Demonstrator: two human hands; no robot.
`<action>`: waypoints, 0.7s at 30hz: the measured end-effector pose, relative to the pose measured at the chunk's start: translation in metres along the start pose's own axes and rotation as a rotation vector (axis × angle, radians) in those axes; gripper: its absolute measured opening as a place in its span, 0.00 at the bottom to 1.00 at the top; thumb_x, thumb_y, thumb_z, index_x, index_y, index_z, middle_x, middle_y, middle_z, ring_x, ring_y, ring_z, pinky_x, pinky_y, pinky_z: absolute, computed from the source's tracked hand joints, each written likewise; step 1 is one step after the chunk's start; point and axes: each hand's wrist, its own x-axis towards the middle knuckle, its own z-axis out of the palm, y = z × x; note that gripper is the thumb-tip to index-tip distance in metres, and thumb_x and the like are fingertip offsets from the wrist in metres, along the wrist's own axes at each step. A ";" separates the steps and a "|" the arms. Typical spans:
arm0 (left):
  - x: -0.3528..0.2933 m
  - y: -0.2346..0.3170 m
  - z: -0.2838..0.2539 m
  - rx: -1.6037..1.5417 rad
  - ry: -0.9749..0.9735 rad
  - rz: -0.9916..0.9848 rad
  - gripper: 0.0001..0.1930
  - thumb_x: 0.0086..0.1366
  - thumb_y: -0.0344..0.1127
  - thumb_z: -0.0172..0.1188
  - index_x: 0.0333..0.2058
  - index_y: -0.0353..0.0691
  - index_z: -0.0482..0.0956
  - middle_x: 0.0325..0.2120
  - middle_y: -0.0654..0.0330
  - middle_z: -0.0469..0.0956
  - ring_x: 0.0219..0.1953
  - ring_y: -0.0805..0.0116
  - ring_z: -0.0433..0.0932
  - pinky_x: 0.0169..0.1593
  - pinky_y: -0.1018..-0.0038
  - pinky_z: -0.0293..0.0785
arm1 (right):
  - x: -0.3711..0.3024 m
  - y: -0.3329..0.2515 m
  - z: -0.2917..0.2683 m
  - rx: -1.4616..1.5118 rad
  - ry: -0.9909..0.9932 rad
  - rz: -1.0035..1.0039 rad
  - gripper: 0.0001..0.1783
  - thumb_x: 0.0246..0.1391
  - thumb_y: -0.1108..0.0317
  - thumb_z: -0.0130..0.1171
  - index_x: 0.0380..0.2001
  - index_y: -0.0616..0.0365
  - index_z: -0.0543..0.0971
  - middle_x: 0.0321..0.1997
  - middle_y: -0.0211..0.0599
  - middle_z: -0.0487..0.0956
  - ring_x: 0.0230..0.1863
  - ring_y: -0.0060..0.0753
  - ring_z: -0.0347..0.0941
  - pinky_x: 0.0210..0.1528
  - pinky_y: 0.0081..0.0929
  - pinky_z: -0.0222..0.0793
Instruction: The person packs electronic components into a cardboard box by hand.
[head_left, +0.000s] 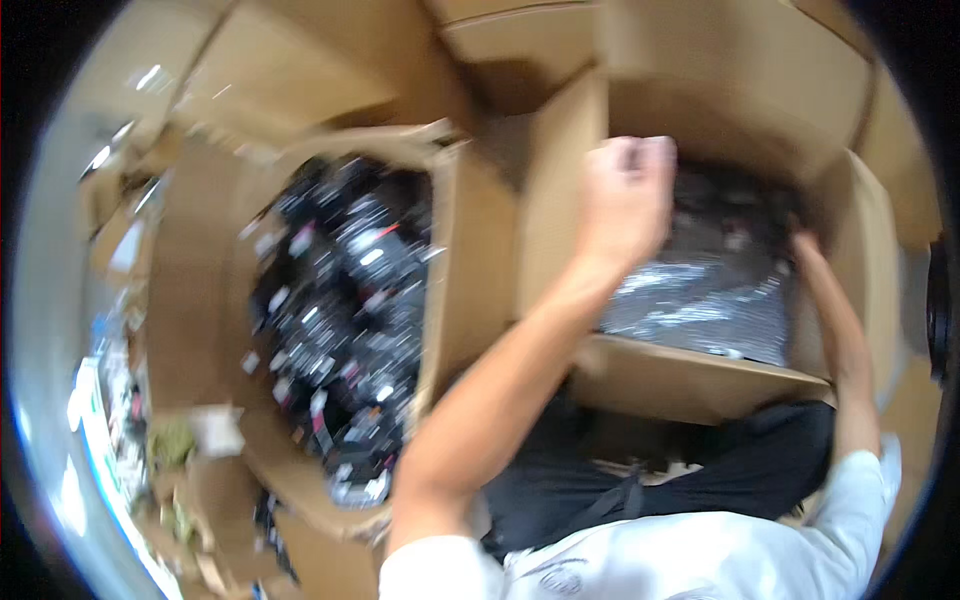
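Observation:
A cardboard box [690,385] stands open at the right, in front of my lap. Inside it lie dark packs in shiny clear plastic film [700,300]. My left hand [628,190] is raised over the left part of this box, fingers curled into a fist. No object shows in it, though motion blurs the picture. My right hand [803,243] reaches down inside the box along its right wall, beside the dark contents. Its fingers are blurred and partly hidden, so what it touches cannot be made out.
Left of my left arm, another open carton [465,270] holds many small dark items in clear plastic wrapping [350,290]. More cardboard [290,70] stands along the far side. Scraps and loose pieces [175,480] lie at the far left. A round black object [938,310] shows at the right rim.

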 end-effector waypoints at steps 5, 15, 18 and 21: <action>-0.061 0.019 -0.018 -0.167 0.243 0.183 0.14 0.70 0.37 0.57 0.35 0.27 0.78 0.25 0.53 0.80 0.29 0.69 0.77 0.35 0.68 0.74 | -0.080 -0.038 0.019 -0.683 0.152 -0.670 0.24 0.60 0.56 0.58 0.41 0.73 0.75 0.42 0.65 0.80 0.47 0.62 0.78 0.49 0.49 0.71; -0.260 -0.019 -0.339 0.722 0.343 -0.264 0.24 0.58 0.43 0.71 0.45 0.29 0.81 0.41 0.47 0.83 0.43 0.57 0.82 0.49 0.68 0.77 | -0.245 -0.092 -0.013 -0.679 -0.461 -0.832 0.17 0.51 0.65 0.61 0.27 0.72 0.71 0.23 0.47 0.70 0.28 0.33 0.69 0.34 0.37 0.68; -0.303 -0.070 -0.417 1.031 0.135 -0.581 0.42 0.49 0.53 0.75 0.57 0.31 0.73 0.58 0.38 0.70 0.60 0.44 0.70 0.63 0.61 0.67 | -0.267 -0.091 -0.025 -0.697 -0.509 -0.850 0.17 0.51 0.65 0.60 0.31 0.73 0.75 0.26 0.48 0.76 0.30 0.35 0.72 0.36 0.37 0.70; -0.311 -0.093 -0.433 1.139 -0.161 -0.367 0.50 0.45 0.54 0.77 0.63 0.36 0.67 0.63 0.41 0.65 0.66 0.44 0.63 0.68 0.58 0.61 | -0.294 -0.097 -0.023 -0.760 -0.537 -0.843 0.18 0.51 0.64 0.63 0.35 0.73 0.77 0.30 0.51 0.79 0.33 0.39 0.76 0.38 0.38 0.72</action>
